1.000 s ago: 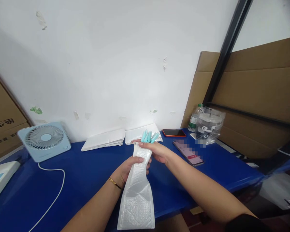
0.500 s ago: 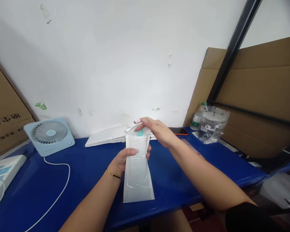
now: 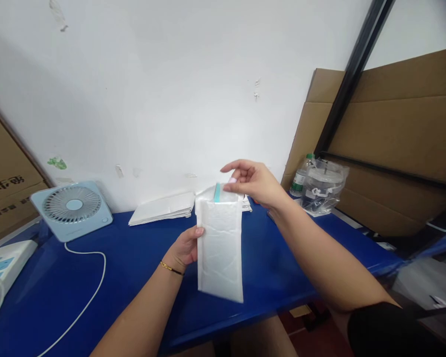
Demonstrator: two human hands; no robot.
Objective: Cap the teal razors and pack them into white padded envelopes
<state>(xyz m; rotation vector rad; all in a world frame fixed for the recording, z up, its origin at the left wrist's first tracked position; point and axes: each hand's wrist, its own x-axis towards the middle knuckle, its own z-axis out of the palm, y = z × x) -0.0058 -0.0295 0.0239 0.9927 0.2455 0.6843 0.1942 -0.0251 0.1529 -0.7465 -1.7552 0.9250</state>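
Pinched at one edge by the left hand, the white rectangular padded envelope could twist. The loosely spread right hand might snag the narrow turquoise strip.

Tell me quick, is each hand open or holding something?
Left hand: holding the white envelope by its left edge.
Right hand: at the envelope's top; whether it grips cannot be told.

Pic well lit; wall brightest low ctr, soft shadow at L. Glints on clear plastic bag. Wide-angle stretch at edges; lower R dim, blurry; top R corner dark.
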